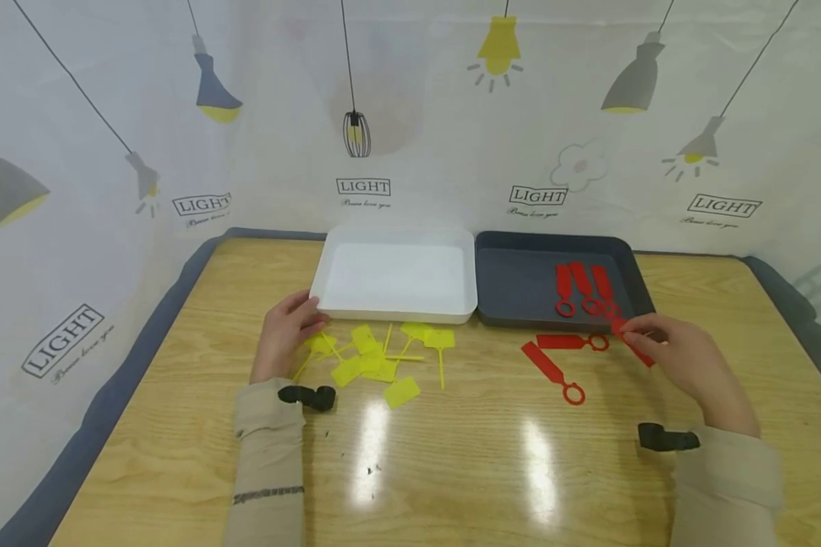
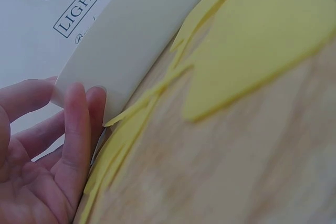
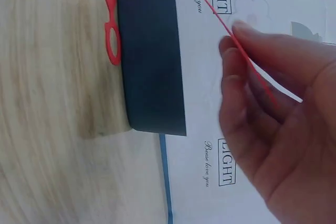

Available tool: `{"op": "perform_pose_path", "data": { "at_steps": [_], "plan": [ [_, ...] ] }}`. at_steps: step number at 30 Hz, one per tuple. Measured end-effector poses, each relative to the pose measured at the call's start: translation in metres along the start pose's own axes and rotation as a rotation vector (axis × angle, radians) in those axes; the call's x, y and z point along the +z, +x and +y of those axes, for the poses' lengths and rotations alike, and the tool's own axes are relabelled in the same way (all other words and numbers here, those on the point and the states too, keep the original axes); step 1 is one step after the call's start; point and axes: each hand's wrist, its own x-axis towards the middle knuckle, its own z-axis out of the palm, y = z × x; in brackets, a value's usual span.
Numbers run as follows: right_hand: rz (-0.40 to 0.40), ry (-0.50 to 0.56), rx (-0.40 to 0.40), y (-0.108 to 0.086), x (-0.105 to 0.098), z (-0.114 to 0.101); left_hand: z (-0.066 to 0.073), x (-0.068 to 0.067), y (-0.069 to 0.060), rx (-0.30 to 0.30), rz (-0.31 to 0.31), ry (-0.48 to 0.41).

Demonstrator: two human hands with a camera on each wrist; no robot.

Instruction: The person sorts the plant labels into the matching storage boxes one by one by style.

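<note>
My right hand (image 1: pixel 677 353) pinches a red ring-ended tag (image 3: pixel 247 59) between thumb and fingers, just above the front right corner of the dark tray (image 1: pixel 550 319). The held tag is seen nearly edge-on in the right wrist view. Several similar red tags (image 1: pixel 564 281) lie in that tray, and two red tags (image 1: pixel 543 362) rest on the table before it. At the white tray (image 1: pixel 397 313), my left hand (image 1: pixel 283 334) touches the front left corner with loosely bent fingers. Yellow flag-shaped tags with thin stems (image 1: pixel 402 392) lie scattered beside this hand.
The two trays stand side by side at the back of the wooden table (image 1: pixel 465 471). Behind them hangs a white curtain (image 1: pixel 424 91) printed with lamps. Small dark marks (image 1: pixel 369 471) dot the tabletop near the left forearm.
</note>
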Motion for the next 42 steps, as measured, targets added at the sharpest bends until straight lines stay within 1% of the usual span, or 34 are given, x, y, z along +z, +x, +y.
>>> {"op": "perform_pose_path", "data": {
  "at_steps": [3, 9, 13, 16, 20, 27, 31, 35, 39, 42],
  "plan": [
    [0.041, 0.014, -0.006, 0.001, 0.002, -0.001, 0.001, 0.000, 0.000, -0.002, -0.001, 0.007],
    [0.050, 0.032, -0.004, 0.006, 0.003, 0.002, 0.002, 0.000, -0.001, 0.001, 0.003, 0.010],
    [0.064, 0.041, 0.021, 0.010, 0.004, 0.004, 0.003, 0.000, -0.002, -0.002, 0.009, 0.007],
    [0.094, 0.047, 0.036, 0.013, 0.006, 0.003, 0.003, 0.001, -0.002, -0.006, 0.007, 0.003],
    [0.130, 0.058, 0.025, 0.018, 0.009, 0.000, 0.004, 0.000, -0.002, -0.004, 0.014, 0.001],
    [0.116, 0.097, 0.040, 0.026, 0.011, -0.002, 0.002, -0.001, -0.001, -0.013, -0.011, -0.007],
    [0.122, 0.105, 0.033, 0.032, 0.011, -0.004, 0.002, -0.001, -0.001, -0.006, -0.015, -0.013],
    [0.135, 0.112, 0.015, 0.040, 0.014, -0.009, 0.001, -0.001, -0.001, -0.003, -0.007, -0.012],
    [0.159, 0.134, 0.004, 0.049, 0.019, -0.015, 0.002, -0.001, -0.001, -0.015, 0.001, -0.006],
    [0.160, 0.149, -0.002, 0.056, 0.023, -0.020, 0.002, -0.001, -0.001, -0.025, 0.010, -0.005]
  ]
}}
